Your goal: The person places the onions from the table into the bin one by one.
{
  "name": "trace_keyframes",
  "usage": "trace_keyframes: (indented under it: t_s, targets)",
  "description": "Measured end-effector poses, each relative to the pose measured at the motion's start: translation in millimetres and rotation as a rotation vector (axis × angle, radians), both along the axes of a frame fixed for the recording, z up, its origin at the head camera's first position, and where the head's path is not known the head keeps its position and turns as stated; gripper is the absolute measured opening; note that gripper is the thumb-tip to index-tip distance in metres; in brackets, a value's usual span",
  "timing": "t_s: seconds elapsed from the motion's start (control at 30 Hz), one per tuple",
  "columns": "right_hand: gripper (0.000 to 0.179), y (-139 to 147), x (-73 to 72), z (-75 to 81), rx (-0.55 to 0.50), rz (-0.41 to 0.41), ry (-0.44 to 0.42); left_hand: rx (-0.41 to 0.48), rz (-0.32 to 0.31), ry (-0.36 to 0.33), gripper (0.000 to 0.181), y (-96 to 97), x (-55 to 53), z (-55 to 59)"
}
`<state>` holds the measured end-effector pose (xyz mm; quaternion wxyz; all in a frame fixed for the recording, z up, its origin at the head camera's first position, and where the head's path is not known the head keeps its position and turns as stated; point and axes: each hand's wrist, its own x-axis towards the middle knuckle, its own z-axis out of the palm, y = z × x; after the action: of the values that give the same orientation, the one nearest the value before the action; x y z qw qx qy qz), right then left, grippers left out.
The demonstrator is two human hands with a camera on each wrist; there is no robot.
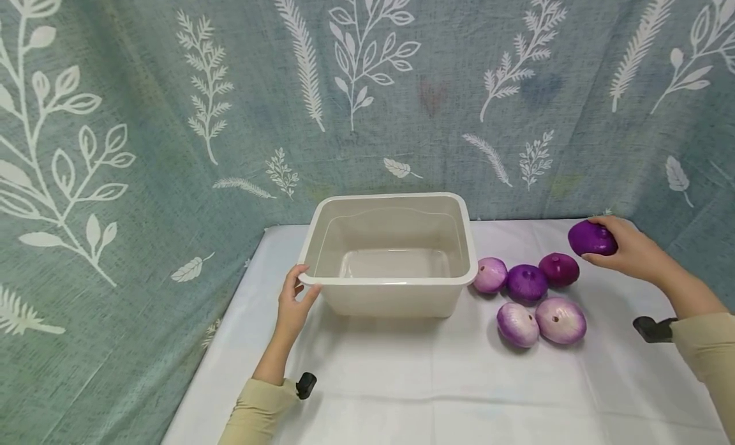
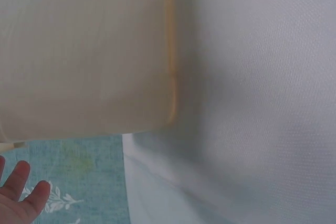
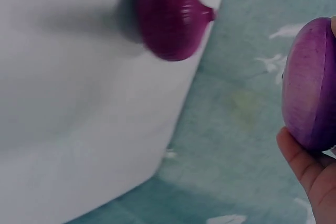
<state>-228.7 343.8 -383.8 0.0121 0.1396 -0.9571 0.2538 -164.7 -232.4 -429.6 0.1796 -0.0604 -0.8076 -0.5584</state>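
A beige plastic basin [image 1: 396, 281] stands on the white-covered table. My left hand [image 1: 294, 308] holds the basin's near left corner, with fingertips at the rim and the thumb against the front; part of that hand [image 2: 23, 198] shows low in the left wrist view. My right hand [image 1: 637, 250] grips a dark purple onion [image 1: 588, 238] above the far right of the table, the thumb [image 3: 296, 153] underneath it. Below and left of it lie a magenta onion [image 1: 559, 269], a dark purple onion [image 1: 526, 283], and several pale purple-and-white onions [image 1: 561, 320], close together to the right of the basin.
A green cloth with white leaf prints [image 1: 367, 138] hangs behind and to the left of the table. The white tablecloth [image 1: 402, 375] stretches in front of the basin. Small black devices [image 1: 306, 385] are at both wrists.
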Motion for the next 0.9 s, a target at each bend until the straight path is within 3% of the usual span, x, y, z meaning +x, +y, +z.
trace_keyframes:
  t_s: [0.37,0.9]
  targets:
    - [0.073,-33.0,-27.4,43.3,0.009,0.063,-0.019,0.001,-0.001,0.032,0.046,1.3,-0.2,-2.4]
    - [0.069,-91.1,-50.0,90.5,0.052,0.168,0.038,0.023,-0.012,0.018,0.047,-0.5,-2.3,-4.7]
